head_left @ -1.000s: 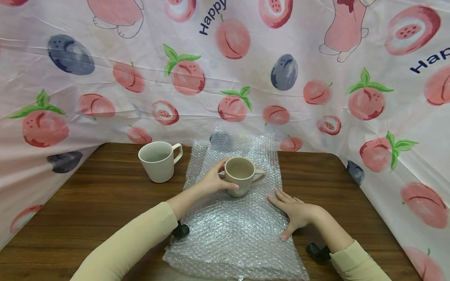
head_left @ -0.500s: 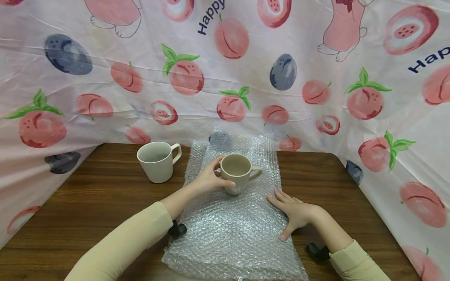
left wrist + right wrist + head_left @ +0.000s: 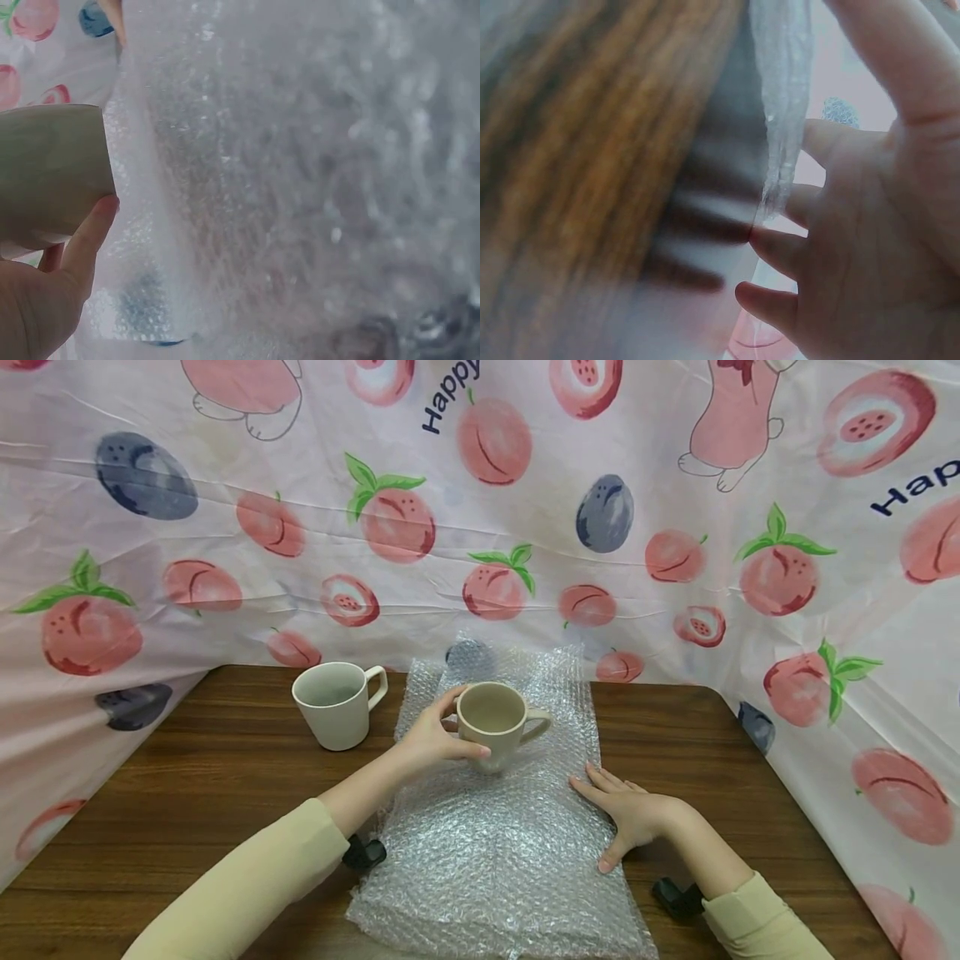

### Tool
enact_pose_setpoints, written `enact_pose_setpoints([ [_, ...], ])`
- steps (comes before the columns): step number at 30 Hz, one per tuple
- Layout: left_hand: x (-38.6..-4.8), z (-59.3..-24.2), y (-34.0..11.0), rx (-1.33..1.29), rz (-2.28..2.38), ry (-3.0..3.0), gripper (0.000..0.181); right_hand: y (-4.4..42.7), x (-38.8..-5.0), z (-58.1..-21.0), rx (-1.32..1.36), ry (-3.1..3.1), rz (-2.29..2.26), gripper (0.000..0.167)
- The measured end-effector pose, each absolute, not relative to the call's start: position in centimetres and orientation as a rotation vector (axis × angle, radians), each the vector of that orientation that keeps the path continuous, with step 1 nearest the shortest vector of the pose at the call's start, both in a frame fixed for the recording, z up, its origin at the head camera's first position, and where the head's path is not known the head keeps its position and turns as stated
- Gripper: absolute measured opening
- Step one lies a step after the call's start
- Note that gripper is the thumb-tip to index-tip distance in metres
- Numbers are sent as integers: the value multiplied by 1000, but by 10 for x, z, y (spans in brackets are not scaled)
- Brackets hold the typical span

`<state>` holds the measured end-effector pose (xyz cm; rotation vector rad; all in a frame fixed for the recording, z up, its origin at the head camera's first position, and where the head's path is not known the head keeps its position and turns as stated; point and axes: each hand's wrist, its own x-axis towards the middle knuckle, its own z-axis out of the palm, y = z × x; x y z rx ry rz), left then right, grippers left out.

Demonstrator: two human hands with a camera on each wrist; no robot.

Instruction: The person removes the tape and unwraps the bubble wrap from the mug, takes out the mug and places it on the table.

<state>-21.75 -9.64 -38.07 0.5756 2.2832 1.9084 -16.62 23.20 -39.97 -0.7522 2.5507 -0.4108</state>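
A beige mug (image 3: 491, 718) is held in my left hand (image 3: 431, 739), thumb in front and fingers round its far left side, handle pointing right. It is over a sheet of bubble wrap (image 3: 502, 868) spread down the middle of the table; whether its base touches the wrap cannot be told. In the left wrist view the mug (image 3: 49, 176) shows side-on beside the thumb. My right hand (image 3: 630, 814) rests on the wrap's right edge with its fingers spread. In the right wrist view, the wrap's edge (image 3: 784, 97) stands by those fingers.
A white mug (image 3: 337, 710) stands upright on the dark wooden table (image 3: 217, 777), left of the wrap, handle to the right. A fruit-printed cloth (image 3: 480, 527) hangs behind and at both sides. Black wrist cameras sit under both forearms.
My left hand has moved the beige mug a little left and away from me over the bubble wrap. The right hand and the white mug stay where they were.
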Motion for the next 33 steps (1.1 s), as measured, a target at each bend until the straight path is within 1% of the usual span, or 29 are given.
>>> enact_pose_setpoints([
  [26, -193, -374, -128, 645, 1888, 2413, 96, 231, -166, -398, -722, 2535, -416, 121],
  [33, -188, -373, -139, 628, 1930, 2416, 96, 232, -167, -399, -719, 2538, -411, 122],
])
